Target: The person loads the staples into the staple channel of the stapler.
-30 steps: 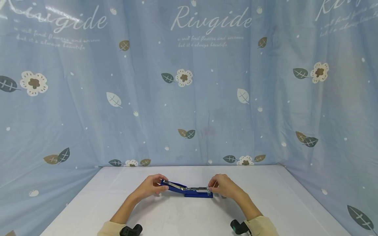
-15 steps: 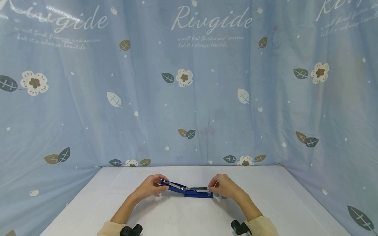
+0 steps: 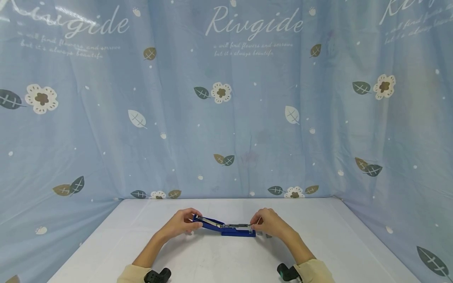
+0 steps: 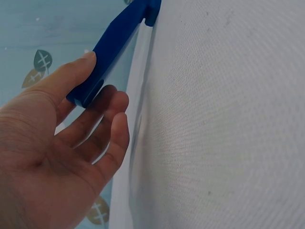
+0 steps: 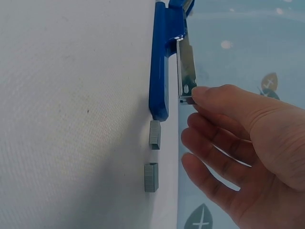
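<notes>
A blue stapler (image 3: 238, 233) lies opened out on the white table, its base flat and its top cover (image 4: 114, 47) swung back, slanting up to the left. My left hand (image 3: 180, 225) holds the free end of that cover between thumb and fingers. Over the base runs the metal staple magazine (image 5: 186, 67), raised above it with a gap. At the magazine's right end, the thumb and forefinger of my right hand (image 3: 271, 224) pinch the tip, the other fingers loosely bent. Two short strips of staples, one nearer (image 5: 155, 134) and one farther (image 5: 151, 177) from the base, rest on the table beneath this hand.
The white tabletop (image 3: 226, 259) stretches around the stapler. Behind it and at both sides hangs a blue curtain (image 3: 226, 129) printed with leaves and flowers. Black wrist cameras sit at both sleeves, the left one (image 3: 157, 276) and the right one (image 3: 287, 272).
</notes>
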